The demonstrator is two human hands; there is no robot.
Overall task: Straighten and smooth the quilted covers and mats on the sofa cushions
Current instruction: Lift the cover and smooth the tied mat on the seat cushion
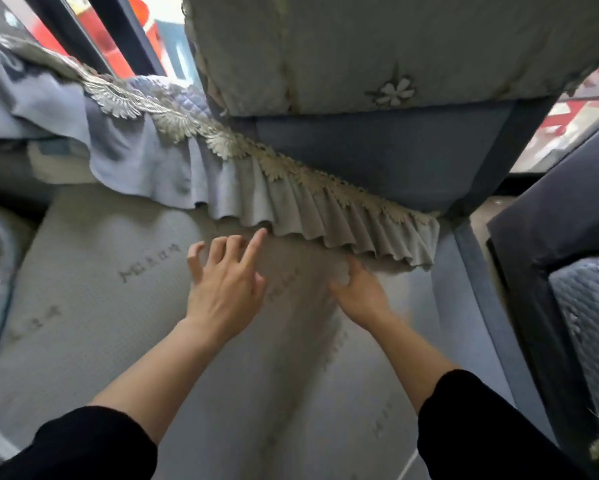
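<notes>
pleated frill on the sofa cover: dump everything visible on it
The pleated frill is thin grey-blue cloth hanging in tight folds under a band of pale floral lace trim. It runs diagonally, upper left to lower right, below the blue cushion, its wavy hem draped over the grey seat mat. On the left it loosens into slack folds. The left hand reaches its hem with the index fingertip; the right hand, blurred, sits below it.

Daylight, entering top left. Dark slanted frame bars there, with an orange-red object behind them, blurred. Sofa back: slate-blue upholstery, upright, centre of view. Right edge: a second dark upholstered piece, just beside the sofa. Top right: red-and-white patterned surface, out of focus; what it is cannot be told.
</notes>
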